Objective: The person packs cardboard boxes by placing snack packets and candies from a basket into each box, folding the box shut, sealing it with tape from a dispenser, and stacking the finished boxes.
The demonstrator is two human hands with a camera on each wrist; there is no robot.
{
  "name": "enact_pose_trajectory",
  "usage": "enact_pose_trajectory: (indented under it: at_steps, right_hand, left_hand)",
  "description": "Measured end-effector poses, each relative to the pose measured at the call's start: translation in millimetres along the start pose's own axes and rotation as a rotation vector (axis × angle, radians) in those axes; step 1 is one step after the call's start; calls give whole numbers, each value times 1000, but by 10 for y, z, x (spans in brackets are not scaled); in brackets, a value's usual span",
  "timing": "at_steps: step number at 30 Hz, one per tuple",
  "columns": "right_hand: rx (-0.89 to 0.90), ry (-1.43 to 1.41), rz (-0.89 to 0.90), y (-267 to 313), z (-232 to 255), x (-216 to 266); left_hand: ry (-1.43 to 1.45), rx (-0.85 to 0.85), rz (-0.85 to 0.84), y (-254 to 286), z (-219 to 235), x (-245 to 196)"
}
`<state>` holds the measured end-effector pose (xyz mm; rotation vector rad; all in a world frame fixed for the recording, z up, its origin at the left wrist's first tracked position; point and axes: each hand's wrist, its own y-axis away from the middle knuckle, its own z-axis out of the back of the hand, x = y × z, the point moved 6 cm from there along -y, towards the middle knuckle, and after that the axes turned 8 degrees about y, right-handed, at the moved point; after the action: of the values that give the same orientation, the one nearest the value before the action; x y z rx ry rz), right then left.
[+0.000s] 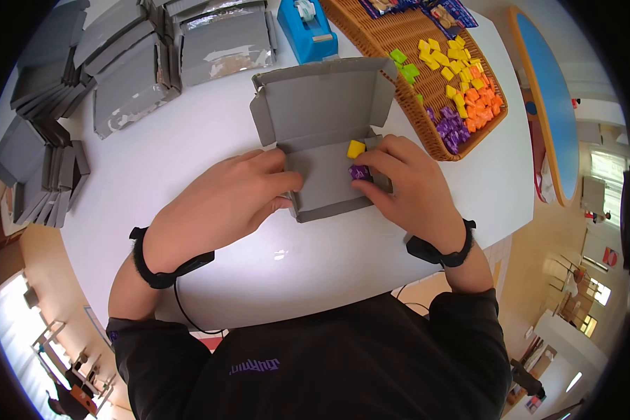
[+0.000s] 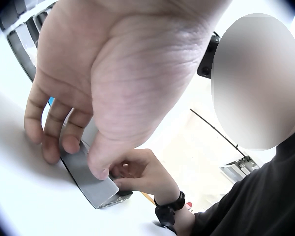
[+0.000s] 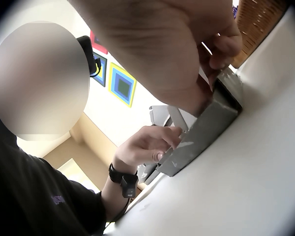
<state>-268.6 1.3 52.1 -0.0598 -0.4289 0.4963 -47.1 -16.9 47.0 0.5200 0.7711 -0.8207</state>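
Note:
An open grey box lies on the white table with its lid raised at the back. Inside, near its right wall, are a yellow piece and, just in front of it, a purple piece. My right hand reaches over the right wall and pinches the purple piece between thumb and finger. The left hand grips the box's left wall, its thumb at the front corner. In the left wrist view, the left hand hides part of the box.
A wicker basket with yellow, orange, purple and green pieces stands at the right. Behind the box is a blue tape dispenser. Stacked grey boxes fill the back left. A blue round-ended table stands farther right.

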Motion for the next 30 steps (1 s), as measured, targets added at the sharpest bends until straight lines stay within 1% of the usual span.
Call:
enact_pose_trajectory:
  at_steps: [7,9,10,12,13,15,16,18,19,20,22,23,24,26,30]
  right_hand:
    - [-50,6,-51,-22,-59,-80]
    - [-72,-72,-27,-14,-40,-93]
    - [-76,-66,-31,-14,10,-94]
    - [-26,-203,-132,-31,124,-145]
    - [-30,-193,-136,-33,198,-178]
    - [-70,-211,-211,-9,396,-359]
    - [-77,-193,-219,1,464,-449]
    - [-245,-65,-285,24,657,-670]
    - [-232,-26,-393,55,729,-808]
    - [-235,-27,-394,81,775,-924]
    - [-167,84,-331,111,785,-1071]
    - [-94,3,-391,145,739,-1144]
    - [-95,0,-394,149,728,-1165]
    - [-27,57,-344,147,679,-1189]
    - [-17,35,-364,138,657,-1200]
  left_hand:
    - [-1,-8,-9,7,7,-14]
    - [0,-5,-15,-5,7,-26]
    - [-7,-6,-11,-4,9,-25]
    - [-14,-8,-15,11,16,-38]
    - [-3,-9,3,16,23,-41]
    - [10,-10,-7,-1,20,-60]
    - [20,-21,-8,2,22,-57]
    - [26,-30,-17,-6,38,-63]
    - [22,-21,-12,1,46,-66]
    - [18,-12,-2,9,50,-62]
    - [18,-13,-7,17,55,-59]
    - [20,-17,-16,19,59,-61]
    - [19,-13,-15,19,59,-58]
    - [23,-14,-11,4,64,-54]
    - [36,-2,0,-21,60,-43]
